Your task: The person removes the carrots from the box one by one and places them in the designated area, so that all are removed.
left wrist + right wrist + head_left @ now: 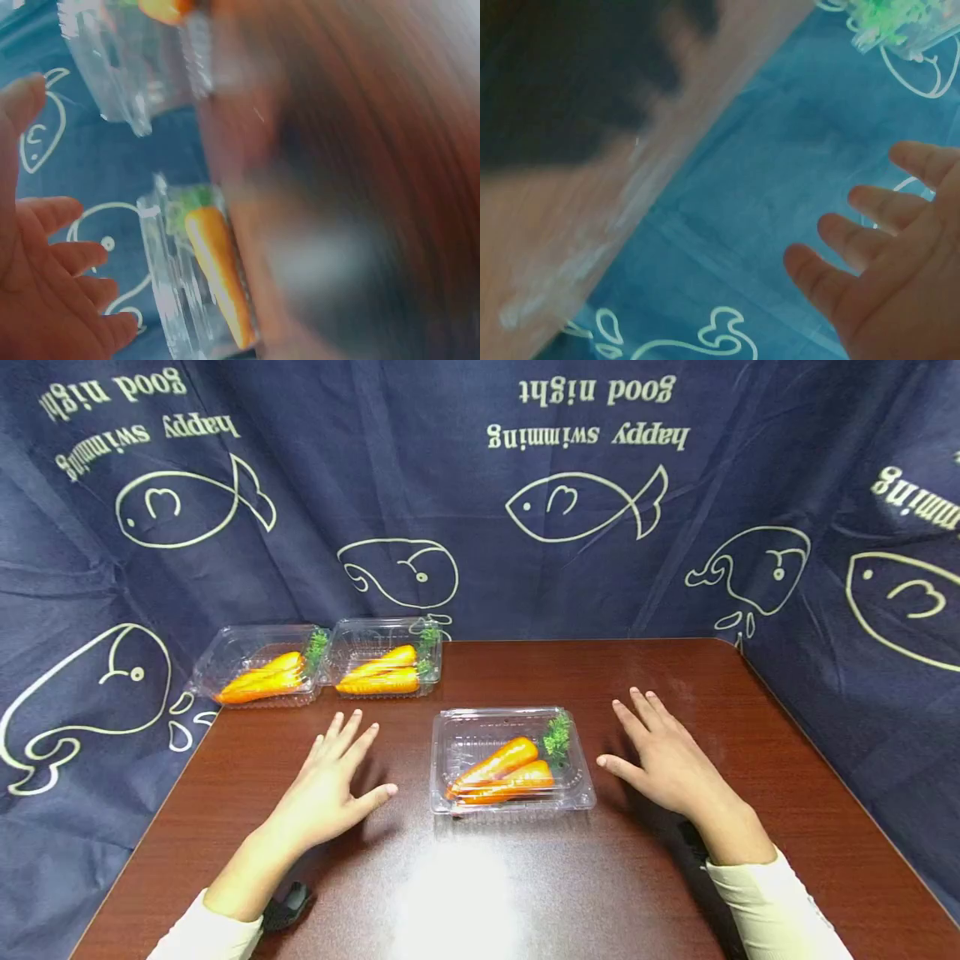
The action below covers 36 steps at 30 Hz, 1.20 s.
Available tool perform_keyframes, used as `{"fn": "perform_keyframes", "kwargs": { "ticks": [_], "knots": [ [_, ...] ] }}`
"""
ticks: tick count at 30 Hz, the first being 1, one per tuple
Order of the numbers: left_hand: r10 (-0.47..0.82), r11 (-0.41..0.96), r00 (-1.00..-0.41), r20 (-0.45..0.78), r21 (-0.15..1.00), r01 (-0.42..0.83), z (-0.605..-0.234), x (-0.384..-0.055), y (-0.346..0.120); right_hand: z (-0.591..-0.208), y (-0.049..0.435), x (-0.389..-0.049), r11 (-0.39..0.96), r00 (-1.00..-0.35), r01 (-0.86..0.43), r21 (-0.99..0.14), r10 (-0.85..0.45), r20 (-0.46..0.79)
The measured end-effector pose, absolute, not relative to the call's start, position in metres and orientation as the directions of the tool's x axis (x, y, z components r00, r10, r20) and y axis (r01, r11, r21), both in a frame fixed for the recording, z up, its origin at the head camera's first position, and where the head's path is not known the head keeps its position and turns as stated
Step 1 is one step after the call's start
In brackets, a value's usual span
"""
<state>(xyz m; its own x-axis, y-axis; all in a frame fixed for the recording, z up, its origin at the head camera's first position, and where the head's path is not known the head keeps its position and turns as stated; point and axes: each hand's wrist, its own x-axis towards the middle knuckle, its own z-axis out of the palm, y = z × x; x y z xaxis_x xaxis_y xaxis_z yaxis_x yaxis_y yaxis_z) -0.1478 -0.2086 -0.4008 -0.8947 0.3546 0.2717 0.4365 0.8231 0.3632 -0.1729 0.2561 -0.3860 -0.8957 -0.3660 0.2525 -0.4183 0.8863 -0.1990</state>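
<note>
A clear plastic clamshell box (465, 735) with its lid down lies mid-table, holding two orange carrots (498, 768) with a green leafy top (557, 737). To its left, my left hand (326, 789) hovers over the table with fingers spread and nothing in its grasp. On the other side, my right hand (663, 764) is likewise spread and holds nothing, its thumb nearest the box's right edge. The left wrist view shows the left hand (56, 277) with straight fingers beside a boxed carrot (220, 274). In the right wrist view the right hand (900, 247) is apart from everything.
Two more clear boxes of carrots, the left box (232, 652) and its neighbour (352, 643), stand side by side at the back left. Dark blue printed cloth (465, 577) walls the brown table (622, 893) at the back and sides.
</note>
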Motion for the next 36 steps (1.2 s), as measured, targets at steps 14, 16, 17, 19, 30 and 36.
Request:
{"fn": "perform_keyframes", "kwargs": {
  "ticks": [14, 16, 17, 19, 30, 36],
  "knots": [
    [0.307, 0.666, -0.914, 0.265, 0.626, 0.405, -0.394, -0.141, -0.168, -0.392, 0.238, -0.168, 0.775, -0.851, -0.523, -0.354, -0.456, 0.260],
    [0.285, 0.648, -0.918, 0.275, 0.651, 0.396, -0.394, -0.142, -0.165, -0.393, 0.237, -0.167, 0.760, -0.853, -0.521, -0.388, -0.455, 0.254],
    [0.274, 0.637, -0.920, 0.280, 0.664, 0.392, -0.394, -0.142, -0.163, -0.393, 0.236, -0.167, 0.753, -0.855, -0.518, -0.406, -0.453, 0.250],
    [0.257, 0.618, -0.923, 0.285, 0.686, 0.384, -0.395, -0.142, -0.161, -0.394, 0.236, -0.166, 0.741, -0.858, -0.513, -0.433, -0.451, 0.245],
    [0.236, 0.470, -0.969, 0.074, 0.864, 0.181, -0.403, -0.139, -0.145, -0.402, 0.237, -0.163, 0.620, -0.883, -0.450, -0.643, -0.415, 0.218],
    [0.210, 0.458, -0.977, 0.049, 0.877, 0.142, -0.407, -0.138, -0.136, -0.406, 0.240, -0.159, 0.539, -0.930, -0.299, -0.788, -0.349, 0.114]
  ]
}}
